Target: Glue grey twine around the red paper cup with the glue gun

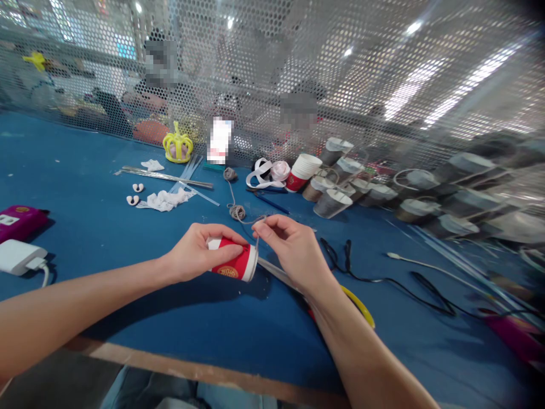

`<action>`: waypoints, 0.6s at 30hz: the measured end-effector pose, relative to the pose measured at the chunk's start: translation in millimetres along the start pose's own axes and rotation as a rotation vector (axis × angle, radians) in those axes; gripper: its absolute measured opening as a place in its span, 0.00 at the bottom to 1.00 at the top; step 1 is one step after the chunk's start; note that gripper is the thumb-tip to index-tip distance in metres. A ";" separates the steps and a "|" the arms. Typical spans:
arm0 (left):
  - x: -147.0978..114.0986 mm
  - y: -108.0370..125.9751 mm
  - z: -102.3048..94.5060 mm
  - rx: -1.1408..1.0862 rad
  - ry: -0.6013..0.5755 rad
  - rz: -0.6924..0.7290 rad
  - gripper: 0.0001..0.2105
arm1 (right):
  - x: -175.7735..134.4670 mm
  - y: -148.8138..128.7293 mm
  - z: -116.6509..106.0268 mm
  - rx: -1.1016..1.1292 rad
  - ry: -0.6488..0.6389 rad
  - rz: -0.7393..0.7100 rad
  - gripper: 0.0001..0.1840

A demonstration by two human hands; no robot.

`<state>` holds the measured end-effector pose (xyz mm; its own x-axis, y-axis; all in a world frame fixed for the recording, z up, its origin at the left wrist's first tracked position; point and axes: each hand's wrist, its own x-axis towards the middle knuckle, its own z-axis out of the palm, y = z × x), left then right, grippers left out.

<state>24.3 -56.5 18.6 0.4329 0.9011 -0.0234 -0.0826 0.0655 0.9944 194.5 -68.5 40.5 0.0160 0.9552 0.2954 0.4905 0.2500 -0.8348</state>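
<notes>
My left hand [208, 250] is wrapped round a red and white paper cup [239, 262] lying on its side in the air, its rim toward the right. A thin grey cord [257, 241] runs at the cup's rim, pinched between the thumb and fingers of my right hand [289, 244]. The cord seems to lead back to a small grey bundle of cord [237, 212] on the table, with a second bundle [230, 174] behind it. Under my right wrist lies a pair of scissors [360, 305] with yellow and red handles, partly hidden.
Several grey cord-wrapped cups [332, 203] stand at the right, near a stack of white cups [307, 166]. A yellow crown-shaped piece [177, 146], a lit phone [220, 141] and crumpled white paper [168, 199] lie farther back. Black cable [383, 279] crosses the right. Perforated metal [247, 74] bounds the table.
</notes>
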 end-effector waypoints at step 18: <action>-0.5 -2.2 -0.6 0.016 0.006 0.052 0.08 | -1.2 5.8 0.7 -0.011 -0.029 0.013 0.09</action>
<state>23.7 -56.8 16.3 0.4232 0.9056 0.0274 -0.0901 0.0120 0.9959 196.7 -68.1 35.0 -0.0023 0.9626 0.2709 0.5002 0.2357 -0.8332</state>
